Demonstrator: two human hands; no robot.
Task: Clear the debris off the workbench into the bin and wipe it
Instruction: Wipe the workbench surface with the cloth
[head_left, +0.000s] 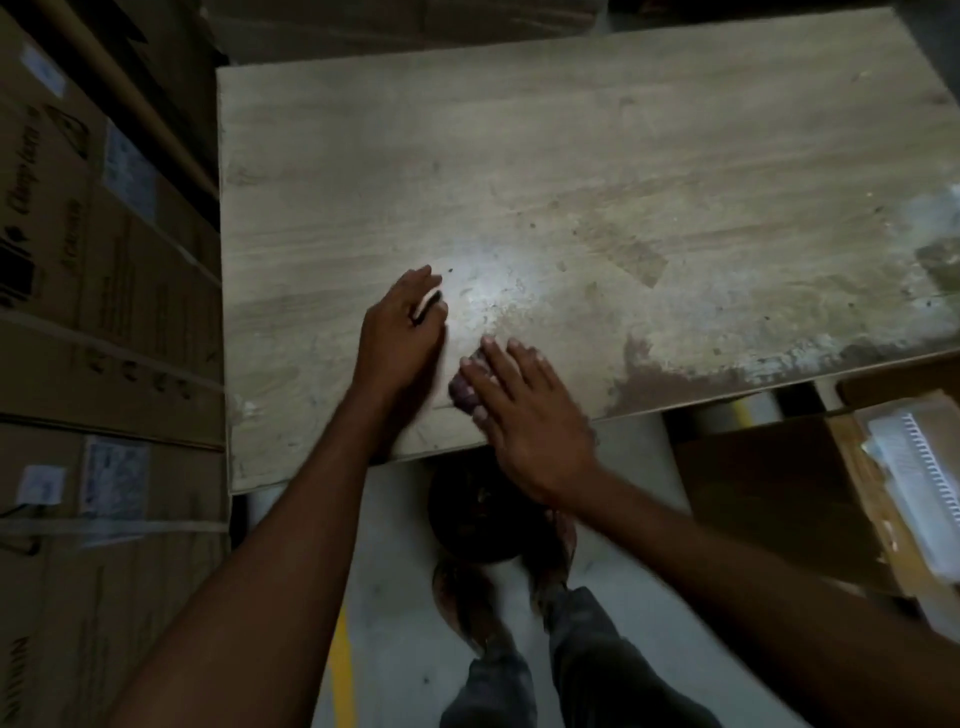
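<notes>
We judge the flat, open right hand (519, 410) presses a cloth (464, 391) at the desk's (571, 156) six o'clock edge to wipe grit binward, while the left hand (402, 332) pinches a dark object (427, 306).

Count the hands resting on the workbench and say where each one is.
2. The left hand lies near the front edge; the right hand is beside it, pressing a cloth. None appear hidden.

Stacked cardboard boxes (104, 312) left (labelled), open carton (831, 493) right.

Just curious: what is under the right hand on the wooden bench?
A crumpled purplish cloth shows beneath the right hand, near the pale wooden workbench edge. The palm covers the rest of it.
</notes>
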